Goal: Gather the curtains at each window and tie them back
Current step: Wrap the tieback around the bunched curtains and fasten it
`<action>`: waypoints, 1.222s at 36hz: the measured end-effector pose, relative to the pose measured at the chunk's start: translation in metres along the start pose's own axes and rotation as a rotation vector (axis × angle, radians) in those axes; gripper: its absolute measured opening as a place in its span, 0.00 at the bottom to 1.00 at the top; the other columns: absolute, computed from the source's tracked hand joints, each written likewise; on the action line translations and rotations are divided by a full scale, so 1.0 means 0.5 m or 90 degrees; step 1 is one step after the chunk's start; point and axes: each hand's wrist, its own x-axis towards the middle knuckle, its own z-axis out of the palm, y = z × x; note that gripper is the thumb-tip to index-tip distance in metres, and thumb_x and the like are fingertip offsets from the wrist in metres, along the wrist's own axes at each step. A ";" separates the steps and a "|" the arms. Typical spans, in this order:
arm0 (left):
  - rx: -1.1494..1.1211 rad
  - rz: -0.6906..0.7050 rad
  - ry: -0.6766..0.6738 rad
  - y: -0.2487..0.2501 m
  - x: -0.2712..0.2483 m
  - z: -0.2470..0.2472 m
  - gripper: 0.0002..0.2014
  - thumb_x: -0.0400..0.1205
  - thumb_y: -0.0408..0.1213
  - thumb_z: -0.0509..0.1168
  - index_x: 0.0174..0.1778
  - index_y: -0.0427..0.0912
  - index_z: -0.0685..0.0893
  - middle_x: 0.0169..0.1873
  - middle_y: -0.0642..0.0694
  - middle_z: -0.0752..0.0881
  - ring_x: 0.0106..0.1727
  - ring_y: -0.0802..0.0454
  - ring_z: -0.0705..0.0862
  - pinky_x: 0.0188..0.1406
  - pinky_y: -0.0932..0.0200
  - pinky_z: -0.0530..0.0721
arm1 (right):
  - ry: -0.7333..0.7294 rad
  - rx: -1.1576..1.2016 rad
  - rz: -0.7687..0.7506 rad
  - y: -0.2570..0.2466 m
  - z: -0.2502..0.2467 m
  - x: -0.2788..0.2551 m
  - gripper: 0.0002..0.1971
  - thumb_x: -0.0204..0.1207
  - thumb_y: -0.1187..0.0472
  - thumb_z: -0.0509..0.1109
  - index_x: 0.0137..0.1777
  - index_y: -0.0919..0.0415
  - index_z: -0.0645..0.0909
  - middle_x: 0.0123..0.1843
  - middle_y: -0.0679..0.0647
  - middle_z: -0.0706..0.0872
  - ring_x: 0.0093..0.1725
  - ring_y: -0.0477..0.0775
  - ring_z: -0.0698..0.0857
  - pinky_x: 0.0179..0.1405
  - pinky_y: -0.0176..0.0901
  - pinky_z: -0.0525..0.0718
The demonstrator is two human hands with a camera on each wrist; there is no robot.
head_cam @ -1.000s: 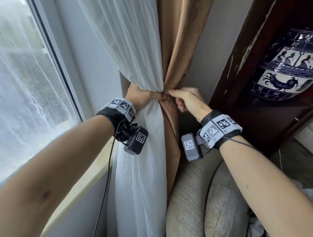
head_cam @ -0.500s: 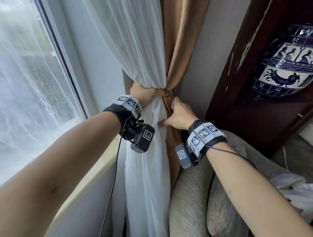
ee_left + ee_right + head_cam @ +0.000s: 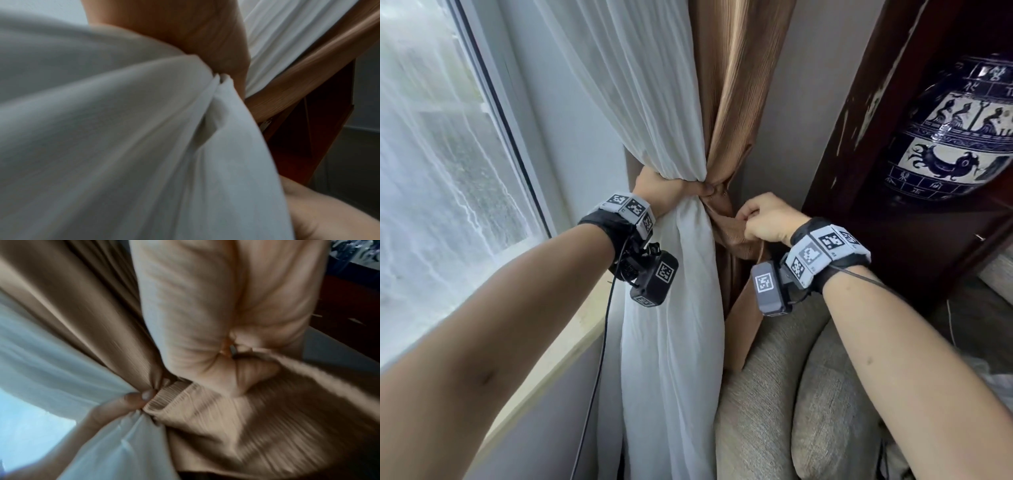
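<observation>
1. The white sheer curtain and the brown curtain hang together at the centre of the head view, between the window on the left of the frame and a dark wooden cabinet on the right.
2. The left hand wraps round both curtains at their narrowest point, fingers clamped on the bundle; this likely keeps the gathered folds from spreading while the tie is worked.
3. The right hand, just right of that waist, pinches a ribbed brown strip of fabric, thumb and fingers closed on it. It looks like the tie-back band, though the blur leaves that uncertain.
4. Judged from this, the gathering is done and the tying is not finished: the strip appears only partly round the bundle.
5. A grey cushion sits at lower right, below the right wrist.
</observation>
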 end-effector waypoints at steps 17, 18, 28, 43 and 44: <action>-0.039 0.053 -0.068 -0.005 0.004 -0.017 0.37 0.66 0.30 0.84 0.71 0.40 0.77 0.59 0.51 0.83 0.60 0.55 0.81 0.62 0.60 0.78 | 0.064 0.064 -0.050 0.009 -0.034 -0.014 0.10 0.62 0.68 0.60 0.24 0.58 0.78 0.27 0.50 0.75 0.37 0.54 0.75 0.33 0.40 0.69; -0.042 0.056 -0.068 -0.005 0.004 -0.018 0.36 0.66 0.30 0.83 0.71 0.40 0.78 0.59 0.52 0.84 0.59 0.55 0.81 0.60 0.61 0.78 | 0.029 0.086 -0.058 0.003 -0.034 -0.018 0.05 0.59 0.64 0.64 0.30 0.58 0.81 0.31 0.51 0.78 0.39 0.53 0.77 0.35 0.40 0.71; -0.059 0.071 -0.100 -0.009 0.006 -0.025 0.35 0.64 0.31 0.84 0.67 0.40 0.79 0.57 0.51 0.87 0.57 0.58 0.85 0.54 0.64 0.82 | 0.115 0.142 -0.049 -0.007 -0.013 -0.002 0.04 0.68 0.59 0.81 0.41 0.51 0.89 0.38 0.47 0.88 0.43 0.46 0.85 0.43 0.38 0.82; -0.042 0.022 -0.098 -0.007 0.006 -0.032 0.37 0.61 0.30 0.85 0.67 0.41 0.82 0.54 0.51 0.87 0.53 0.59 0.86 0.55 0.60 0.84 | 0.255 0.468 0.040 0.015 0.036 0.039 0.09 0.83 0.68 0.63 0.59 0.66 0.81 0.52 0.60 0.85 0.54 0.57 0.83 0.66 0.55 0.79; -0.037 0.018 -0.095 -0.004 0.003 -0.032 0.41 0.59 0.33 0.87 0.69 0.41 0.80 0.57 0.50 0.87 0.57 0.54 0.85 0.60 0.54 0.83 | 0.259 0.466 0.043 0.015 0.038 0.043 0.09 0.83 0.67 0.63 0.58 0.66 0.81 0.51 0.58 0.84 0.53 0.55 0.82 0.64 0.54 0.80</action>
